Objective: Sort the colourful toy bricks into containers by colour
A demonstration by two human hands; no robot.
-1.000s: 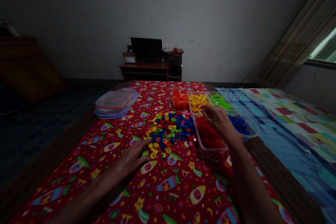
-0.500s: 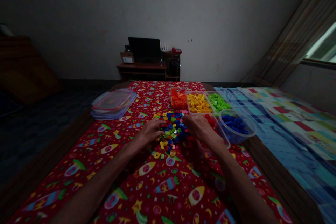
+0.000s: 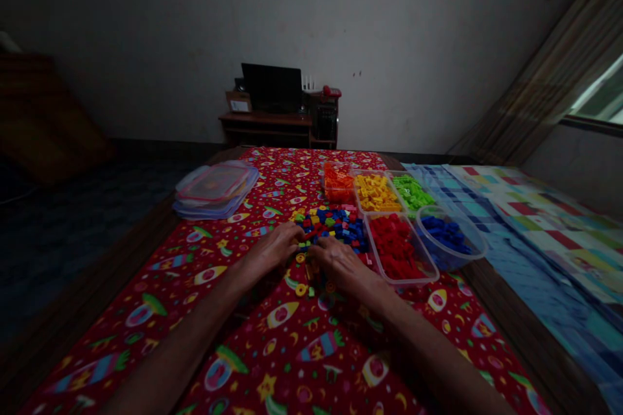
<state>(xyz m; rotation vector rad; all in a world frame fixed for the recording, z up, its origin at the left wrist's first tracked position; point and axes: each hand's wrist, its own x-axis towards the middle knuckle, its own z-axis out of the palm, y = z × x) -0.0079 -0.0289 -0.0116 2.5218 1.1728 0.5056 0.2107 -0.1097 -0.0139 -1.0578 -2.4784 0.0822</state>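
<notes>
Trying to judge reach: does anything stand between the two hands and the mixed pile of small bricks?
Nothing visible does. The left hand and right hand rest at the near edge of the mixed pile, touching its loose pieces. The tub of red bricks sits beside the pile, to its right, not between.

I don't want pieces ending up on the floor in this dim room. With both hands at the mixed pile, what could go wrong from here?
The round bowl of blue pieces sits near the table's right edge; a careless bump might tip it off.
Loose pieces lie scattered by the left hand and right hand; a sweep could flick them away.
In this dim light, dark colours may be misjudged.
</notes>
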